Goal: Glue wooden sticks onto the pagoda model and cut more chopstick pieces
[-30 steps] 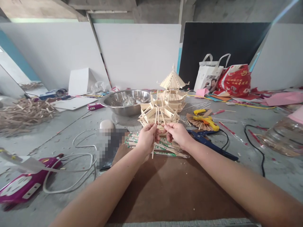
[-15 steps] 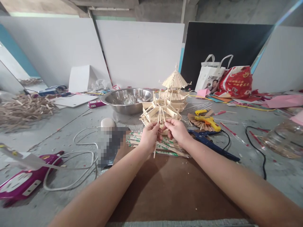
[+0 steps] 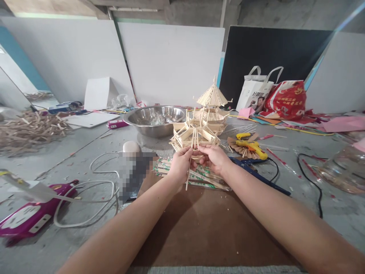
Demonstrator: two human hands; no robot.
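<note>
Far right: white carrier bag (image 3: 253, 90) lettered "好", remainder unclear. Centre: left hand (image 3: 181, 164) and right hand (image 3: 216, 158), both grips pinching slender pale wooden sticks (image 3: 188, 179) before a cream stick-built frame (image 3: 209, 133); sticks closer together than earlier.

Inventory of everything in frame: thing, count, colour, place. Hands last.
front stick structure: 1, pale wood, centre
peaked stick pavilion: 1, pale wood, behind it
wrapped sticks: several, green-white, centre
board: 1, brown, foreground
basin: 1, silver, left of structure
glue gun: at least 1, yellow, right
tool: 1, dark blue, right
power strip: 1, magenta, front left
strip heap: 1, brown, far left
white bag: 1, white, back right
red bag: 1, red, beside it
container: 1, clear, far right
white panels: several, white, rear
black panel: 1, black, rear
left hand: 1, bare, centre, pinching thin stick
right hand: 1, bare, centre, at structure's near side
</note>
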